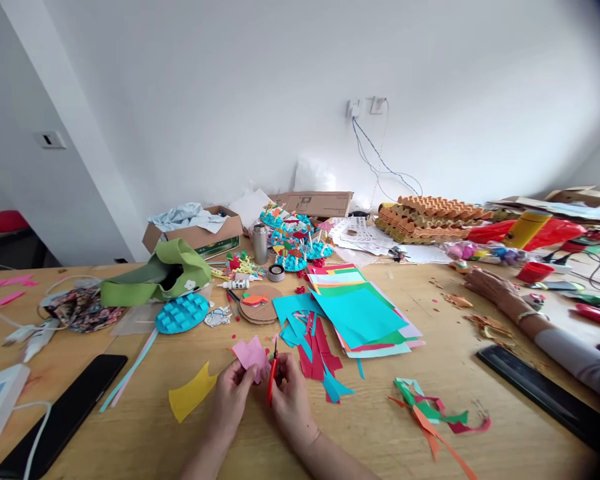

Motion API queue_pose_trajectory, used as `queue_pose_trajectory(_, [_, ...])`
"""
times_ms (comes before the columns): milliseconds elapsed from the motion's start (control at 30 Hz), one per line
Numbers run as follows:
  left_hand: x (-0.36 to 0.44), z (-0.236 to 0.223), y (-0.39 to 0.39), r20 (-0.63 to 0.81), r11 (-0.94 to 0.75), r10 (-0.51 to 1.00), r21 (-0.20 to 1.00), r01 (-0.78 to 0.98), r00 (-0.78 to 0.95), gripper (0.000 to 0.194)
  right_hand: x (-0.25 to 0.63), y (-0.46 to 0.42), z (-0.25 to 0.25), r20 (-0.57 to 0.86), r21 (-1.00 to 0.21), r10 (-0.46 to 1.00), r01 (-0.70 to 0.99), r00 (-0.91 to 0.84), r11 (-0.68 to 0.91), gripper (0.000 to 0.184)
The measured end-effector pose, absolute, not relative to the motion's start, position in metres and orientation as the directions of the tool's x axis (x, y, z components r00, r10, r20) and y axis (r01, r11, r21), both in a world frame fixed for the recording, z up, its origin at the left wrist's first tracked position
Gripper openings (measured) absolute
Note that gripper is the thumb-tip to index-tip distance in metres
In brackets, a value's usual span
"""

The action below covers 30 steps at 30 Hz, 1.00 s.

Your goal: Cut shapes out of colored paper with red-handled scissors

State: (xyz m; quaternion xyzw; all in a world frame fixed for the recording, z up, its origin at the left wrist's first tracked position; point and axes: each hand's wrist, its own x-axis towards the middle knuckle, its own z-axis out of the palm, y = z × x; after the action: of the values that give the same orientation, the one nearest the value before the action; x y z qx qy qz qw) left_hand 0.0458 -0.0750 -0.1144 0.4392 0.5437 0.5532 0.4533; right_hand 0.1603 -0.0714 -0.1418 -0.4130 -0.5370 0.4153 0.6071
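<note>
Between thumb and fingers, my left hand (234,392) pinches a piece of pink paper (251,355). My right hand (293,399) is closed round a pair of scissors (273,377) with red handles, their dark blades pointing away from me beside the pink paper's right edge. Whether the blades touch the paper I cannot tell. A scrap of yellow paper (193,392) lies left of my left hand. Just beyond my right hand are red paper scraps (322,350) and blue paper scraps (295,327). Round cardboard discs (259,312) with an orange paper shape (255,300) lie further off.
A stack of coloured sheets (363,317) lies right of centre. Green and orange scraps (427,410) are nearer me. A woven blue disc (183,313), green felt bag (165,273) and black phone (65,413) are left. Egg trays (425,220) stand behind. Another person's hand (495,288) rests at right.
</note>
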Motion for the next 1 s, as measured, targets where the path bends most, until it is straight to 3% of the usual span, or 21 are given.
queue_pose_trajectory(567, [0.045,-0.113,-0.073,-0.027,0.017,0.979,0.999,-0.051,-0.201,0.032,0.161,-0.072,-0.140,0.271,-0.957,0.961,-0.086,0.060,0.276,0.028])
queue_pose_trajectory(733, [0.044,-0.119,-0.072,-0.064,0.028,0.959,0.991,-0.132,-0.275,0.029,0.165,-0.075,-0.136,0.223,-0.958,0.960,-0.143,0.167,0.247,0.034])
queue_pose_trajectory(867, [0.054,-0.093,-0.064,-0.155,0.075,0.944,0.960,-0.269,-0.290,0.030,0.170,-0.070,-0.119,0.205,-0.955,0.960,-0.177,0.190,0.239,0.038])
queue_pose_trajectory(1000, [0.072,-0.040,-0.036,-0.024,-0.082,0.961,0.927,-0.366,-0.274,0.024,0.178,-0.044,-0.066,0.264,-0.934,0.955,-0.211,0.135,0.288,0.036])
